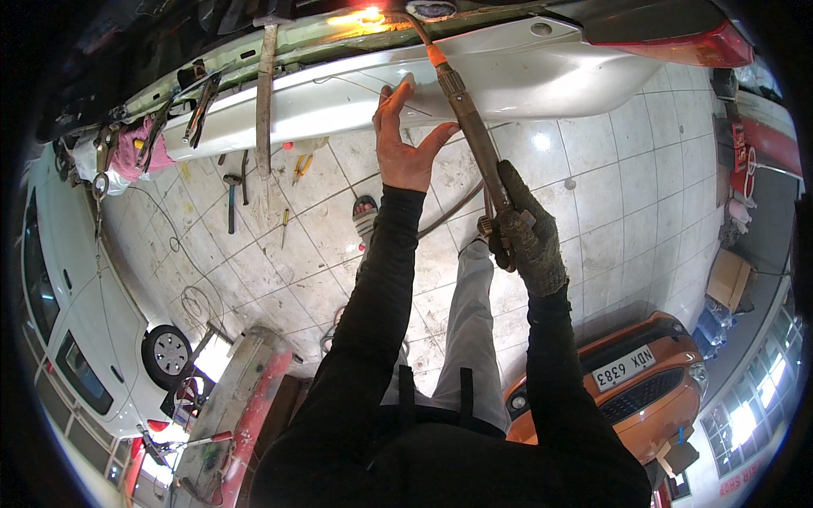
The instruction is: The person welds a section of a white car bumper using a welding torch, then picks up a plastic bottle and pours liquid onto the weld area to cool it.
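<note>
In my gloved right hand (529,237) is a gas torch (474,135), gripped near its valves, its body slanting up and left. Its bent copper-coloured tip reaches the green-yellow metal edge (313,55) of a car body, where a bright orange glow (370,17) shows. My bare left hand (405,144) is raised beside the torch, the thumb stretched out close to its body. A thin bent wire (339,80) crosses the fingers and appears held between them. Behind these fingers lies a silver bumper (508,72).
A wooden-looking bar (266,102) stands across the bumper at left. Locking pliers (201,110) hang on the metal edge. A hammer (231,203), yellow-handled pliers (301,168) and a hose (453,212) are on the tiled floor. An orange car (627,372) and a white car (93,313) stand behind.
</note>
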`<state>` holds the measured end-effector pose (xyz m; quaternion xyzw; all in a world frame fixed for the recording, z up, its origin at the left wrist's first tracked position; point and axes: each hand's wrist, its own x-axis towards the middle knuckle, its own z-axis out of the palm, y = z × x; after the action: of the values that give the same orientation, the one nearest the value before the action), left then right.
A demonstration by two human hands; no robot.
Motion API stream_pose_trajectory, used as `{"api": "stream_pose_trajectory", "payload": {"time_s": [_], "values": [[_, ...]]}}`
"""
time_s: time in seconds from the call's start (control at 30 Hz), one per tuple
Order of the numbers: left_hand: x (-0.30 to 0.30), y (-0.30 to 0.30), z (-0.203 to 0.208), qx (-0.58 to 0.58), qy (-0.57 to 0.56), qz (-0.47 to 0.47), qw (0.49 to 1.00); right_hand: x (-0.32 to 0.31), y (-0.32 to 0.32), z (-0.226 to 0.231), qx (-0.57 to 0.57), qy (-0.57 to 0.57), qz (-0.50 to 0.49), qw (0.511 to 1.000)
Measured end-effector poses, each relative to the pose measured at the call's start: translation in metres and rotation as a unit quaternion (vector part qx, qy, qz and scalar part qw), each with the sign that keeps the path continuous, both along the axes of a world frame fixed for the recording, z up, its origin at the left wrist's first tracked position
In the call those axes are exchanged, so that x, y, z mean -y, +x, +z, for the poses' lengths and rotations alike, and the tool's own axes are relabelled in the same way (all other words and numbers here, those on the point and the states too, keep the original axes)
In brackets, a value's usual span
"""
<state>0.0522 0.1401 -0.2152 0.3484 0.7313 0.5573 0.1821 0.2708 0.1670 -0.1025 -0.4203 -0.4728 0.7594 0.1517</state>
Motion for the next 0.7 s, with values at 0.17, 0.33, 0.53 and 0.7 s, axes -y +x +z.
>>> {"api": "stream_pose_trajectory", "payload": {"time_s": [0.17, 0.33, 0.53, 0.7], "values": [[-0.0006, -0.0001, 0.0012, 0.013, 0.001, 0.002, 1.000, 0.0018, -0.0006, -0.0030, -0.003, 0.000, -0.013, 1.000], [-0.0008, -0.0002, 0.0023, 0.015, 0.006, 0.002, 1.000, -0.0005, 0.0013, -0.0024, -0.009, -0.024, -0.011, 1.000], [-0.0007, -0.0003, 0.0008, -0.001, -0.004, 0.003, 1.000, -0.0012, -0.0001, -0.0029, -0.005, -0.020, -0.014, 1.000], [-0.0004, -0.0007, 0.0014, -0.002, -0.004, 0.002, 1.000, -0.0008, -0.0012, -0.0019, -0.003, -0.010, -0.011, 1.000]]}}
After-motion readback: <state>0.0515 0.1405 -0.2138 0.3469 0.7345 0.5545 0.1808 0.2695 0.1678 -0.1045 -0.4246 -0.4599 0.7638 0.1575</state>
